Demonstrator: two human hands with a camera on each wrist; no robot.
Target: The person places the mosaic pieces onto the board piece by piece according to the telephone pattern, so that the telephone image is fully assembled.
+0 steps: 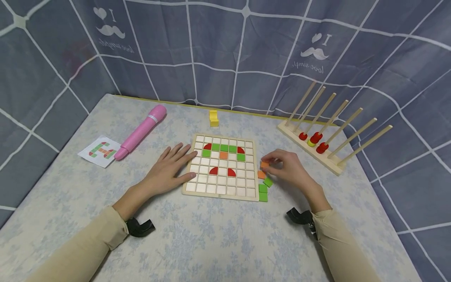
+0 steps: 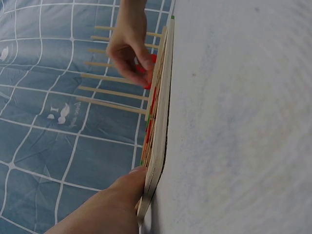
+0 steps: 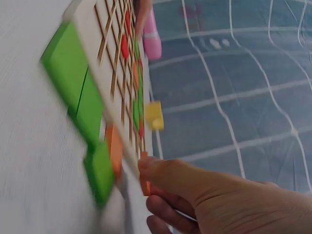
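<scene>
A square wooden grid board [image 1: 221,188] lies mid-table, with green and orange square tiles and red quarter-round tiles set in some of its cells. My left hand [image 1: 168,170] rests at the board's left edge with fingers spread, thumb and fingertips touching the frame. Beyond the right edge, my right hand [image 1: 289,166] pinches an orange tile [image 3: 145,187] between thumb and fingers. Just below it on the table lie another orange tile [image 1: 261,174], a tilted green tile [image 1: 268,182] and two green tiles [image 1: 263,192] along the board's side.
A pattern card [image 1: 100,152] lies at the left, partly under a pink microphone-shaped toy [image 1: 141,133]. Behind the board stands a yellow block [image 1: 213,118]. At the back right is a wooden peg rack [image 1: 317,154] with red and yellow beads. A grid-patterned curtain [image 1: 218,47] hangs behind the table.
</scene>
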